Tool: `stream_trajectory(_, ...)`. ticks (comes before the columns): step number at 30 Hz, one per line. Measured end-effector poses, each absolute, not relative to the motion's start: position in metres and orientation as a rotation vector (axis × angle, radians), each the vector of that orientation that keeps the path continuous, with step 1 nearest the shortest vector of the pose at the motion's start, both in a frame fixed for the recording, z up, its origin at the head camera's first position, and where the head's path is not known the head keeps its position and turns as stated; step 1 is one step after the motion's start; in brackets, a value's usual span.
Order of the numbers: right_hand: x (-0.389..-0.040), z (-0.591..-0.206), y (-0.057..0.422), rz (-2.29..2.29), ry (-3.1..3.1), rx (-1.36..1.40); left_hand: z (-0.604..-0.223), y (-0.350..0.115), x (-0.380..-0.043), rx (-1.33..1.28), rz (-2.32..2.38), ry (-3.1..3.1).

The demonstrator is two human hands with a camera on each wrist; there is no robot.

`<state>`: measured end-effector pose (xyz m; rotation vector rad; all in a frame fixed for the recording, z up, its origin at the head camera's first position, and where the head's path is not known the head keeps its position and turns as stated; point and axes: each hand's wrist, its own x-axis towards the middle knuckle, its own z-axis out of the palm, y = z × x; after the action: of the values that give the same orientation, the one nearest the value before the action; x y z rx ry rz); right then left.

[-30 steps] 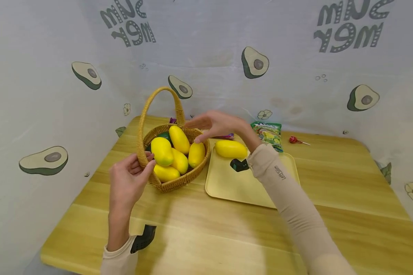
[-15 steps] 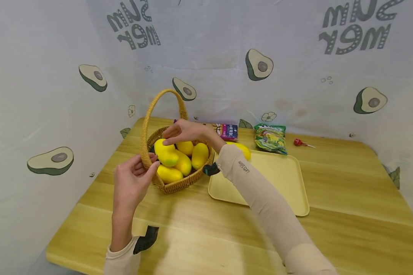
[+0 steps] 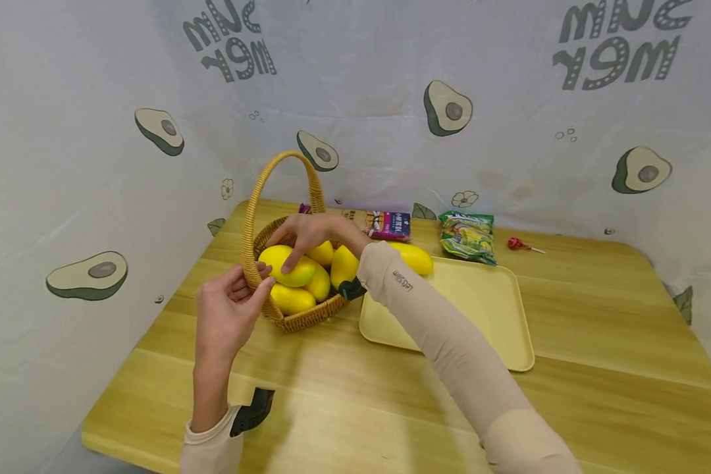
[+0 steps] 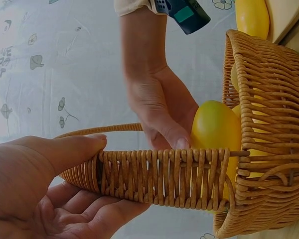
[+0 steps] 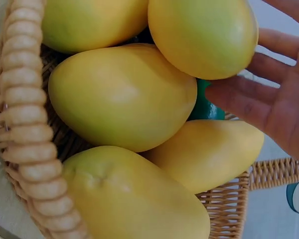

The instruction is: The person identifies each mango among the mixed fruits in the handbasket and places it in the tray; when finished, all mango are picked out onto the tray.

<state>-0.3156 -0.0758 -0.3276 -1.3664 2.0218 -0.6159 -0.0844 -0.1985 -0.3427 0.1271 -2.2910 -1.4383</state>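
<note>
In the head view, my left hand (image 3: 225, 316) holds the near side of the wicker basket's handle (image 3: 249, 230). The left wrist view shows its thumb on top of the handle and fingers beneath. My right hand (image 3: 314, 229) reaches over the basket (image 3: 308, 320) and grips a yellow mango (image 3: 303, 274) lying on top of the pile. Its thumb presses the near side of this greenish-yellow mango (image 4: 215, 124), while its fingers (image 5: 239, 99) touch the edge in the right wrist view. Several other mangoes (image 5: 124, 94) fill the basket, with a dark green thing (image 5: 205, 103) partly hidden below them.
A pale yellow tray (image 3: 480, 316) lies right of the basket, with a mango (image 3: 411, 258) at its back left corner, partly behind the right sleeve. Behind are a purple and tan snack packet (image 3: 391, 226), a green bag (image 3: 468, 237) and a red lollipop (image 3: 515, 243).
My right hand has moved left from the basket's right side onto the top mango and taken hold of it. That mango has turned to lie more sideways. My left hand keeps hold of the handle.
</note>
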Motion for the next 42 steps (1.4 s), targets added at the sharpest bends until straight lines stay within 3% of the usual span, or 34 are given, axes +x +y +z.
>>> stream_trajectory(14,-0.312,-0.323,-0.077,-0.595,2.03,-1.294,-0.343,-0.199,-0.085,0.108,-1.445,-2.277)
stream_trajectory(25,-0.318,-0.329,-0.057,-0.88,1.922,-1.264,-0.343,-0.198,-0.083,0.117,-1.474,-2.259)
stream_trajectory(42,-0.317,-0.342,0.016,-1.081,1.888,-1.289,-0.344,-0.197,-0.082,0.139,-1.462,-2.275)
